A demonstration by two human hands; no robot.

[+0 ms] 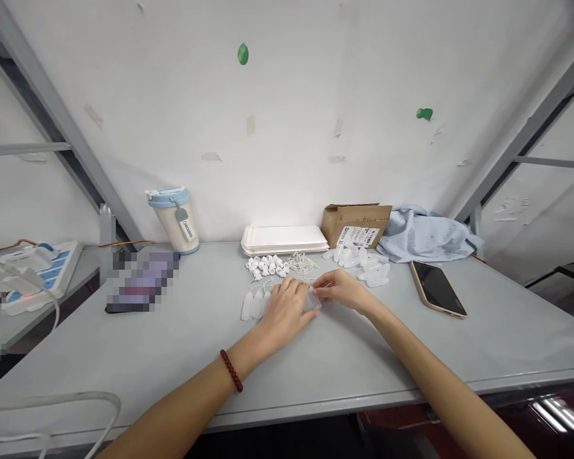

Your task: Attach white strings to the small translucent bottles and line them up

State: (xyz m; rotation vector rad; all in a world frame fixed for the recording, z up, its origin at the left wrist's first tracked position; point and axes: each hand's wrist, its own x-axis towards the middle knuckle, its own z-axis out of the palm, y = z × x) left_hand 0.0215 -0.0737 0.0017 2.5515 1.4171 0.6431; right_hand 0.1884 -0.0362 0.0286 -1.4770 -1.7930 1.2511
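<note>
on the desk [172, 357], translucent tags [254, 306] lie partly beneath the left hand [286, 306].

No text fully legible. Far left: cup [165, 220] with a white tag [187, 230] on its side, dark letters running along the tag's length, first looks like C, rest too small to spell. Far side, right of center: cardboard box [332, 227], white label [348, 236] with black print and barcode-like blocks, unreadable; dark marks above it, also unreadable.
</note>
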